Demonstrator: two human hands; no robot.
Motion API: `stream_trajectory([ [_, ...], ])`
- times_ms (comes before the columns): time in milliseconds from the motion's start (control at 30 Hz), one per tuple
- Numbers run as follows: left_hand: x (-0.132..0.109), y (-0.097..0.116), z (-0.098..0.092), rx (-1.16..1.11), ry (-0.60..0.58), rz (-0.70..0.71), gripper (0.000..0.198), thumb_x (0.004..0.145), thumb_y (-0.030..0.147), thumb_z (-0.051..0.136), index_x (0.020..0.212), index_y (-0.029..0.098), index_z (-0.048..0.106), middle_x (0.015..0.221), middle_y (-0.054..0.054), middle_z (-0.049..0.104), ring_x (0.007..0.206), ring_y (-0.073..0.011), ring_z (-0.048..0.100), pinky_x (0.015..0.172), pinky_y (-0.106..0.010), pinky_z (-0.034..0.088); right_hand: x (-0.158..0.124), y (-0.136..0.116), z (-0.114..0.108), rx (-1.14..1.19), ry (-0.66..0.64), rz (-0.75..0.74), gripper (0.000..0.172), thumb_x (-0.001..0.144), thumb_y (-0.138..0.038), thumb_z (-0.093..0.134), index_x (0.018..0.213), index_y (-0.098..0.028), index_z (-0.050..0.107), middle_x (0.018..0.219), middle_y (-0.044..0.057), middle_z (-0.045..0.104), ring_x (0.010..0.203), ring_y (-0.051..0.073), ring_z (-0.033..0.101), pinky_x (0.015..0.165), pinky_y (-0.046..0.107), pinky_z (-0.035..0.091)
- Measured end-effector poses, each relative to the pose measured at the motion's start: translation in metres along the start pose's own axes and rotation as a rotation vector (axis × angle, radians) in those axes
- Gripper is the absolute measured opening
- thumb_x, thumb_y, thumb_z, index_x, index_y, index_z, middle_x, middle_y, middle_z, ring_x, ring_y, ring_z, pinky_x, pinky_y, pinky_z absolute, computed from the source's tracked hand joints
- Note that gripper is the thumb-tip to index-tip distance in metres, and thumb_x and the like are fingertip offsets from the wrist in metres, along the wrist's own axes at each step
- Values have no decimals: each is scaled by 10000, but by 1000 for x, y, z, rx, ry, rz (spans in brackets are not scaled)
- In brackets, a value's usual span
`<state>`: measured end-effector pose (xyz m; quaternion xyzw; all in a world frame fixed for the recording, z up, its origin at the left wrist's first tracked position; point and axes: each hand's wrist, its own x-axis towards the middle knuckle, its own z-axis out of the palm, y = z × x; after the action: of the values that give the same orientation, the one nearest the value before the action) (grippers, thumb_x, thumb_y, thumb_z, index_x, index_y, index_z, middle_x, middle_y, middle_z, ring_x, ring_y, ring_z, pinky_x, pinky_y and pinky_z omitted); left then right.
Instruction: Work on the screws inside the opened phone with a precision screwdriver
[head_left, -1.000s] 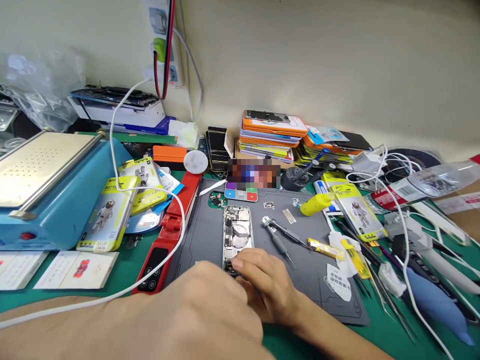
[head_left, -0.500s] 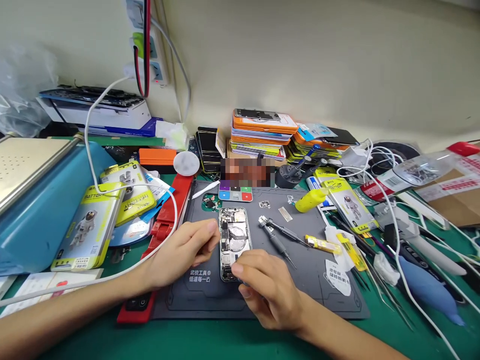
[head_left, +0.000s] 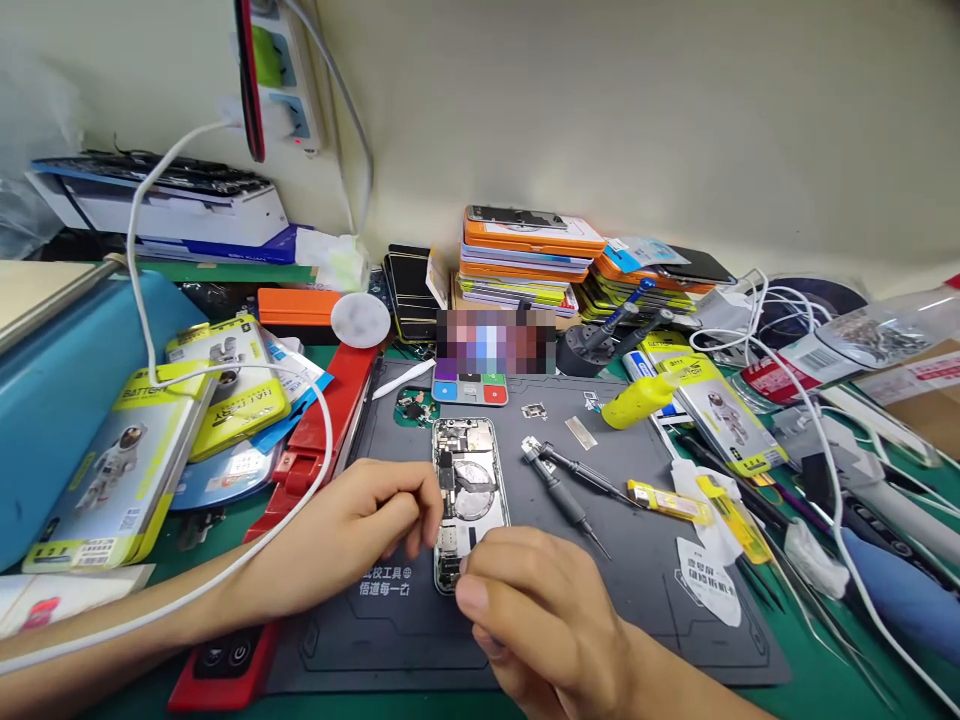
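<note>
An opened phone (head_left: 484, 505) lies on the dark grey mat (head_left: 409, 655), its inner parts and a round coil showing. At the phone's left edge is my left hand (head_left: 379, 510), fingers curled downward, with nothing visible in them; whether they touch the frame I cannot tell. Over its lower right corner, my right hand (head_left: 544, 610) holds thumb and fingers together in a pinch. Anything between those fingertips is hidden. Two screwdrivers (head_left: 566, 500) (head_left: 589, 472) rest on the mat to the right of the phone.
A yellow bottle (head_left: 637, 402) and a small metal plate (head_left: 580, 432) lie beyond the screwdrivers. Battery packs (head_left: 124, 465) and a red clamp (head_left: 319, 440) stand left. A white cable (head_left: 311, 500) crosses my left forearm. Tweezers (head_left: 832, 605) lie at right.
The view has shifted closer, so the mat and phone look larger. My left hand's fist has loosened, with its fingers now drooping beside the phone. My right hand stays pinched near the lower corner.
</note>
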<state>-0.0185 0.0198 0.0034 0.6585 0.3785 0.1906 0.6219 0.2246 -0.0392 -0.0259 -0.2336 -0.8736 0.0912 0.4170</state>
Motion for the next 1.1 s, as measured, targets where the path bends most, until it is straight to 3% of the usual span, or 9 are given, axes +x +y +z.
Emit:
stream_trajectory([
  [300,3,1,0,94,-48,-30,299,1004,193,466,811,213,694,741,36,684,706,-154,622,682,-245,476,5,1,0,-29,12,4,299,1129,-131,429,1370,-105,604,991,96,771,925,184,734,896,319,691],
  [533,2,-2,2,52,-52,-71,336,1071,263,434,874,230,704,772,24,695,725,-166,622,682,-247,481,8,1,6,-142,113,-21,152,1131,-170,554,1253,-170,646,815,24,771,729,154,719,678,246,655],
  [1100,5,4,3,275,-90,-83,334,1085,330,422,823,238,608,789,30,689,787,-174,668,777,-244,494,16,2,4,-149,138,-31,112,1145,-167,546,1202,-163,643,788,-3,752,703,132,715,665,222,627],
])
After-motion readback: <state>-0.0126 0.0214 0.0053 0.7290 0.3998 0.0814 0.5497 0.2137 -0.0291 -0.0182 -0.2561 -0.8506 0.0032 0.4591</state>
